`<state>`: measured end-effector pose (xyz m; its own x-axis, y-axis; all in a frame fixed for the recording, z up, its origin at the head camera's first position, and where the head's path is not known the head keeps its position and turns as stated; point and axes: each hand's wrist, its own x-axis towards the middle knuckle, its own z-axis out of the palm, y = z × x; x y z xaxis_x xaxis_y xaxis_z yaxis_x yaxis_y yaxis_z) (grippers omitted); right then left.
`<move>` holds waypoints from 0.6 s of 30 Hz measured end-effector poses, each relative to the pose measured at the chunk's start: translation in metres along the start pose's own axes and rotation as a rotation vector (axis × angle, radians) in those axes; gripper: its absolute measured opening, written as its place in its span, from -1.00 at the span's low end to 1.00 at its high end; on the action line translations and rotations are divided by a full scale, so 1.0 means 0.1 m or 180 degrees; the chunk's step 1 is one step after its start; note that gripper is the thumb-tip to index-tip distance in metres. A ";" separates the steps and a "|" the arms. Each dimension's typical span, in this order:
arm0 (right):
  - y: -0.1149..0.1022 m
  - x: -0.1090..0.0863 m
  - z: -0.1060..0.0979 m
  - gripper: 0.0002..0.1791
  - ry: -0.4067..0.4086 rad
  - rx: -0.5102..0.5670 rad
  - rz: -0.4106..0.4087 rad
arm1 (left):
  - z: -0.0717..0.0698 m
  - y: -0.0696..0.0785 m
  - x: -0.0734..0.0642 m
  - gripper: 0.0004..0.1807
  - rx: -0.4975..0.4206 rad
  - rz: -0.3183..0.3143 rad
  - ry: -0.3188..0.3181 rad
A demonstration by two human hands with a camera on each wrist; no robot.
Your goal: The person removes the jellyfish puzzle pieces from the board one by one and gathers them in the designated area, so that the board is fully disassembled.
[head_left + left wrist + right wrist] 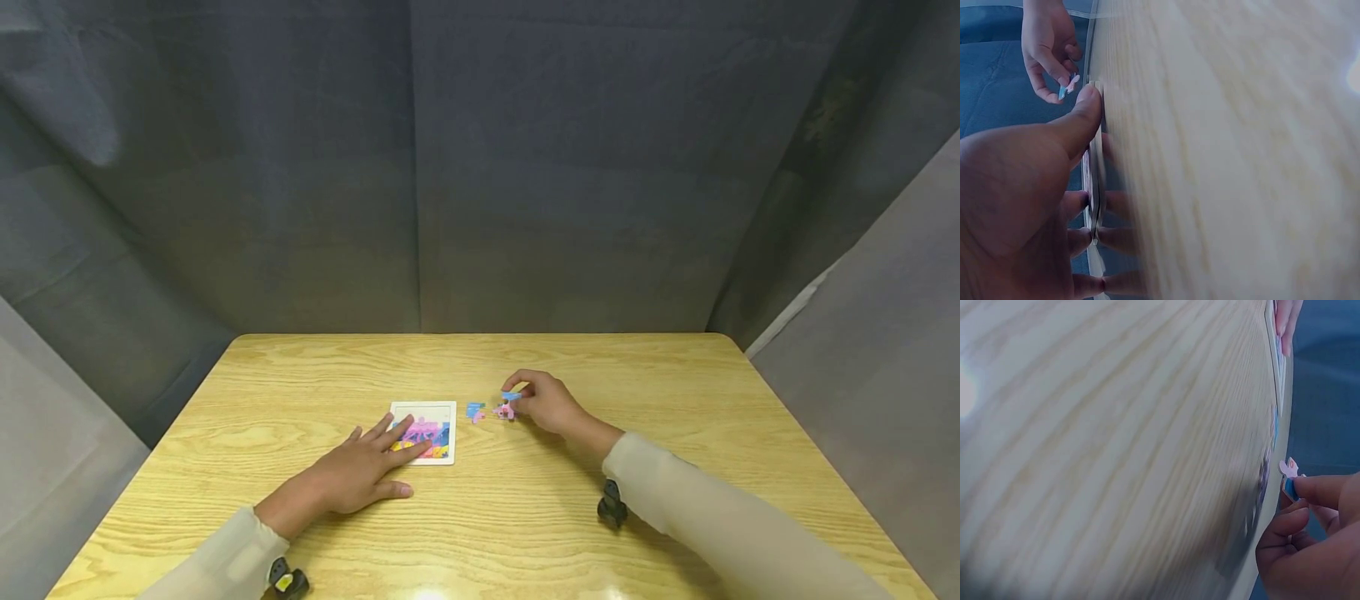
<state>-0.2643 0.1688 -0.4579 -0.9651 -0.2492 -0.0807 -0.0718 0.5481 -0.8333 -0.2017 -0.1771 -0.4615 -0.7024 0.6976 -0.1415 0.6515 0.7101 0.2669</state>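
A small jigsaw tray (pixel 453 433) with a white frame lies on the table. Its lower part is filled with pink, blue and yellow pieces, while a pale bare strip shows at the top. My left hand (pixel 360 471) rests on the tray, fingers spread over its left side and hiding part of the picture. Between thumb and finger, my right hand (pixel 553 406) pinches a blue and pink jigsaw piece (pixel 1290 469) just above the table. Beneath and beside it lie loose jigsaw pieces, a blue and pink one (pixel 475 410) and a pink one (pixel 504 412).
The light wooden table (pixel 480 533) has its far edge against a dark grey curtain (pixel 562 208). Pale cloth panels (pixel 885 333) stand at both sides. A small black device is strapped at each wrist.
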 end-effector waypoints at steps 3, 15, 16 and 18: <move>0.04 -0.01 -0.04 -0.76 0.0013 -0.0028 0.0005 | -0.01 0.01 0.00 -0.25 -0.0003 0.0001 0.0001; 0.26 -0.06 -0.20 -0.76 0.0100 -0.0267 -0.0036 | 0.01 -0.02 0.01 -0.26 0.0018 -0.0019 -0.0007; 0.28 -0.06 -0.21 -0.76 0.0113 -0.0304 -0.0051 | 0.02 -0.02 0.01 -0.26 0.0026 -0.0029 -0.0010; 0.29 -0.07 -0.23 -0.75 0.0127 -0.0369 -0.0076 | 0.02 -0.02 0.01 -0.26 0.0026 -0.0042 -0.0016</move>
<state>-0.2658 0.2046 -0.4688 -0.9718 -0.2326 -0.0378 -0.1214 0.6316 -0.7658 -0.2033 -0.1779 -0.4642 -0.7096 0.6885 -0.1497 0.6445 0.7201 0.2570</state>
